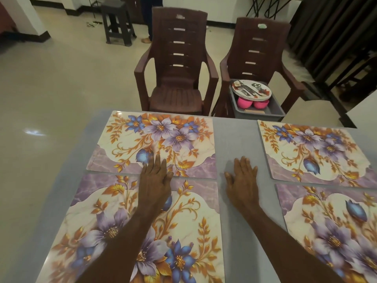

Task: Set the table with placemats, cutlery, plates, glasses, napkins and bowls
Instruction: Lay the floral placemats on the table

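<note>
Placemats were what I had before me: four floral ones lay flat on the grey counter (232, 139), in two pairs. On the left, the far-left placemat (142, 139) and the near-left placemat (114, 221) met almost edge to edge. My left hand (156, 180) lay across that seam, fingers straight and spread, flat on the mats and gripping nothing. My right hand (242, 178) rested palm down on the bare strip of counter between the pairs, fingers likewise straight and apart, holding nothing. To the right sat the far-right placemat (306, 148) and the near-right placemat (326, 231).

I judged the step in hand to be squaring the left pair. To do it well, I would press lightly with flat fingers and slide the far mat until its near edge ran parallel to its neighbour, keeping the gap even and matching the right pair's line.

Beyond the counter stood two brown plastic chairs; the left chair (175, 78) was bare, and the right chair (263, 50) carried a grey tub (279, 113) with patterned plates (265, 92), cutlery (247, 89) on top and pink bowls (244, 103) beneath. Those had not yet been laid.

I could read no brand, label or writing anywhere.
</note>
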